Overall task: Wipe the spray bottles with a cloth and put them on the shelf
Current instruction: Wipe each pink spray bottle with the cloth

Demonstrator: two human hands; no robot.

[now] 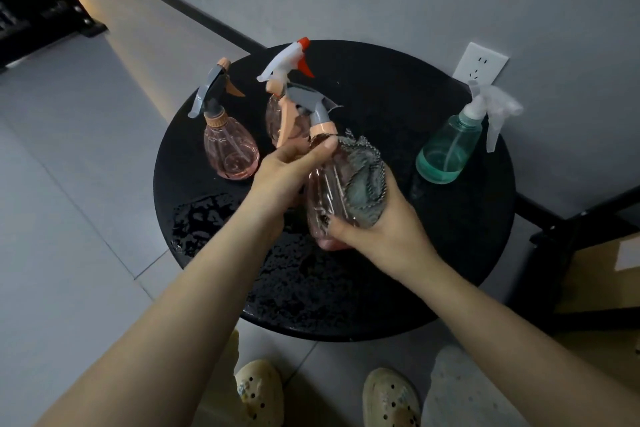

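Above the round black table, my left hand grips a pink transparent spray bottle with a grey trigger head, just below its neck. My right hand wraps a grey cloth round the bottle's lower body. A second pink bottle with a grey and orange trigger stands at the table's left. Behind my left hand stands a third pink bottle with a white and red trigger. At the right edge of the table is a teal bottle with a clear trigger.
The tabletop shows wet patches at its near left. A wall with a white socket runs behind the table. A dark shelf frame and a cardboard box lie at the right. Dark furniture stands at the top left.
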